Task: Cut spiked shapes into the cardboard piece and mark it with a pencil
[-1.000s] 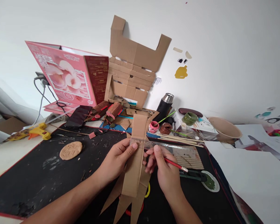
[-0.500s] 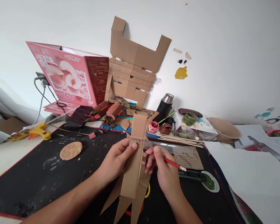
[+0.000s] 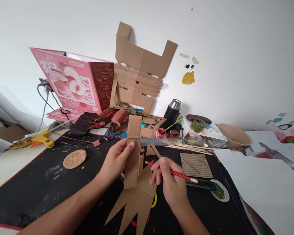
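My left hand grips a long cardboard strip, its thumb pressing a clear ruler across the strip's upper part. The ruler sticks out to the right over the desk. My right hand is closed around a red pencil, its point facing left toward the strip and apart from it. Beneath the strip lies a larger cardboard piece with pointed, spiky ends. Partly hidden under that piece are red and yellow loops.
A round clay-like disc and a yellow glue gun lie left. Paint jars, a black flask and a bowl stand behind. Corrugated card, a green-handled tool and a paint lid lie right.
My left hand has moved left and up with the strip and ruler. My right hand has come away from the strip and ruler, still holding the pencil, whose point now shows.
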A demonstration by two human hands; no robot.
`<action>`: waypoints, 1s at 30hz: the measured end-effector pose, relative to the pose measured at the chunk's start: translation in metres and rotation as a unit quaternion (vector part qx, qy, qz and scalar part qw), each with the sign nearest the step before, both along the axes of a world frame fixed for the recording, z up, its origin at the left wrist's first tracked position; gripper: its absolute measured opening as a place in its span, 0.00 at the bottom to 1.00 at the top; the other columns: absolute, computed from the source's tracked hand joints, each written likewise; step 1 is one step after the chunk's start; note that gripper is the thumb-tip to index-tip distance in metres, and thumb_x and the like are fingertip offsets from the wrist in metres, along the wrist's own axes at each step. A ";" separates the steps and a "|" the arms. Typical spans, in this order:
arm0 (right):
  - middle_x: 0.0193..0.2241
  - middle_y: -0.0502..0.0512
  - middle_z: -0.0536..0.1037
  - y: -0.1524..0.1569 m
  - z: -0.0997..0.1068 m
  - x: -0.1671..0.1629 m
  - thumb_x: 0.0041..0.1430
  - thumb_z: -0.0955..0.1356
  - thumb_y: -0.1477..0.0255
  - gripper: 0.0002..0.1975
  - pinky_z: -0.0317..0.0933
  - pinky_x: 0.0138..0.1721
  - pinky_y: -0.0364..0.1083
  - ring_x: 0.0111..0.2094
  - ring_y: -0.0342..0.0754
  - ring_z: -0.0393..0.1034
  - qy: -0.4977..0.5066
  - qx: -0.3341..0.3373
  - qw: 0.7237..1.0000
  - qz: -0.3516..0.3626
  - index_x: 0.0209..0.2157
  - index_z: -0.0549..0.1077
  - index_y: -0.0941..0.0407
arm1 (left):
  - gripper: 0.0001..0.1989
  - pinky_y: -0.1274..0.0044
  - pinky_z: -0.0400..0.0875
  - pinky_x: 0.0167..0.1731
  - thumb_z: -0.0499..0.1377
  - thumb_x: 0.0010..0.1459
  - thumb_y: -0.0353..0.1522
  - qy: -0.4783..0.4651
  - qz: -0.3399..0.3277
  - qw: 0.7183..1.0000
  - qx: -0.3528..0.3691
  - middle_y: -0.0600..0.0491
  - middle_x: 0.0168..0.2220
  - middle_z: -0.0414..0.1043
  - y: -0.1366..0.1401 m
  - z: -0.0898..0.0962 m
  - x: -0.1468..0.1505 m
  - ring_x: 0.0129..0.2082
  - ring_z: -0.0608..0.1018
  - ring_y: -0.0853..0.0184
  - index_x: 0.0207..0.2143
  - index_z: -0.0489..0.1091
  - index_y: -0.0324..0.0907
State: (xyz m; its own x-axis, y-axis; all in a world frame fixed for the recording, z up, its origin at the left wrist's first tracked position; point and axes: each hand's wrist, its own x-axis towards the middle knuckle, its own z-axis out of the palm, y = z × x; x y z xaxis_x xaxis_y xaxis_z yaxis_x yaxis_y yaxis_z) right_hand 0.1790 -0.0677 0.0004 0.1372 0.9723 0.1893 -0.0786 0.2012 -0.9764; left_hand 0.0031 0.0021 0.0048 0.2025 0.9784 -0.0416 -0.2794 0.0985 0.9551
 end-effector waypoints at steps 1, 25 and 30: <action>0.13 0.44 0.66 0.000 0.000 0.000 0.72 0.68 0.48 0.29 0.64 0.21 0.41 0.15 0.44 0.71 0.004 0.013 1.000 -0.004 0.29 0.79 0.57 | 0.26 0.69 0.81 0.33 0.71 0.54 0.53 0.006 -0.016 1.000 0.000 0.48 0.34 0.85 -0.002 0.000 0.002 0.29 0.84 0.59 0.41 0.77 0.41; 0.19 0.48 0.77 -0.005 0.003 0.004 0.77 0.65 0.55 0.22 0.65 0.23 0.41 0.19 0.44 0.74 -0.042 0.045 0.997 -0.051 0.38 0.81 0.55 | 0.17 0.73 0.76 0.38 0.64 0.66 0.46 0.059 -0.140 0.986 0.062 0.51 0.33 0.82 -0.018 -0.002 0.010 0.31 0.81 0.62 0.41 0.80 0.42; 0.19 0.48 0.76 -0.004 0.003 0.004 0.77 0.65 0.55 0.22 0.65 0.23 0.41 0.20 0.44 0.74 -0.044 0.046 0.996 -0.058 0.37 0.81 0.55 | 0.16 0.73 0.76 0.37 0.64 0.67 0.46 0.050 -0.148 0.986 0.053 0.50 0.34 0.82 -0.019 -0.006 0.008 0.31 0.80 0.63 0.43 0.80 0.42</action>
State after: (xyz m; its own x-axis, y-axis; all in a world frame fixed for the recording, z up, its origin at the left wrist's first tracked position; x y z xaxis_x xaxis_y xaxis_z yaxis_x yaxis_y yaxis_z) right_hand 0.1826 -0.0717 0.0036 0.2270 0.9289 0.2926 0.0351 0.2925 -0.9556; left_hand 0.0115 -0.0167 -0.0014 0.4808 0.8765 0.0228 -0.1566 0.0602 0.9858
